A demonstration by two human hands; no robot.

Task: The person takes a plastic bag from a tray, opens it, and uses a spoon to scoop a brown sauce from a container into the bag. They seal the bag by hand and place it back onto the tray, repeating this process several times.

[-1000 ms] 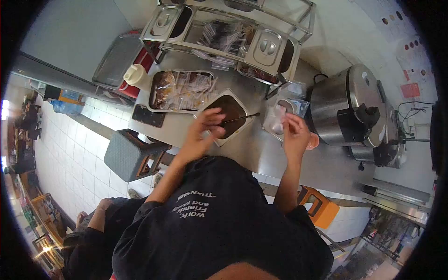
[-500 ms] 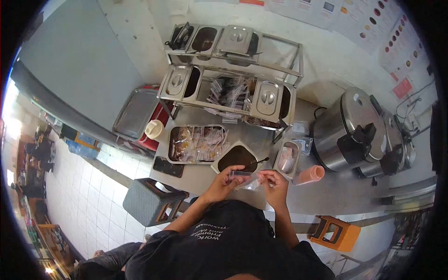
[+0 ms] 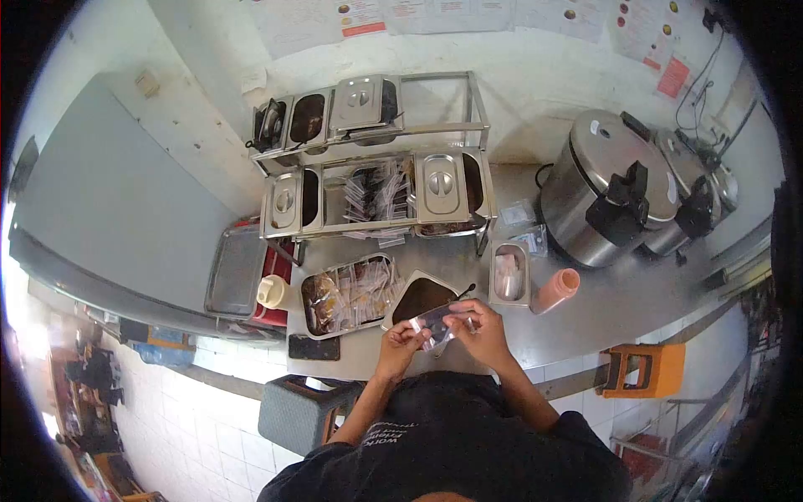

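Note:
A small clear plastic bag [image 3: 437, 326] is stretched between my two hands, above the front edge of the steel table [image 3: 585, 309]. My left hand [image 3: 400, 347] pinches its left end, and my right hand [image 3: 478, 330] grips its right end. Just behind the bag is a metal pan of dark brown sauce [image 3: 422, 299], with a black-handled utensil [image 3: 465, 292] at its right rim. To the left of that lies a tray of filled plastic packets [image 3: 355, 293]. A narrow metal container [image 3: 509, 274] holding plastic bags stands to the right, beside a pink bottle [image 3: 556, 291].
A two-tier rack [image 3: 368, 226] with lidded pans stands at the back. Large steel pots [image 3: 615, 188] are at the right. A cream bottle [image 3: 274, 292] and a dark flat object [image 3: 314, 347] lie left. Stools, grey [image 3: 301, 414] and orange [image 3: 642, 371], are below.
The view has shifted, so the rack and pots appear further left. The bag, bunched before, is now spread flatter between my hands, and my right hand has turned over its right end.

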